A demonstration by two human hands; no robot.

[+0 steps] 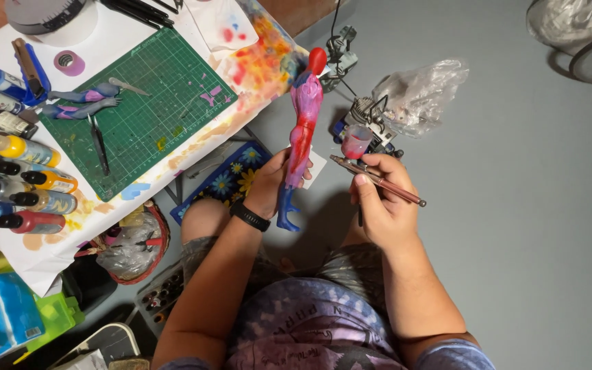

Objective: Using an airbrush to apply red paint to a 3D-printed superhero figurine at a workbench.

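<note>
A: Head view, hands first. What was noted?

B: The left hand (270, 179) was seen closed around the lower part of a painted figure (302, 130), fingers wrapped about its legs. The figure was held roughly upright over the lap, red head at the top, torso purple and red, legs blue, feet pointing down past a black wristband (249, 216).

A: And the other hand?

B: The right hand (378, 202) was recorded shut on an airbrush (378, 181), thumb and fingers pinched on the thin brown barrel. A small cup of pink paint (356, 141) was mounted near its front end. The nozzle was aimed toward the figure, close beside it but not touching.

A: Surroundings in the same view?

B: A green cutting mat (142, 109) was logged on the white table (114, 31) at left, with two loose figure limbs (80, 103) and black tweezers (99, 145) lying on it. Paint bottles (29, 175) were laid in a row along the left edge. A stained paper sheet (262, 65) was spread beside the mat. A crumpled clear plastic bag (419, 92) was noted on the grey floor (515, 205), just beyond the airbrush
</note>
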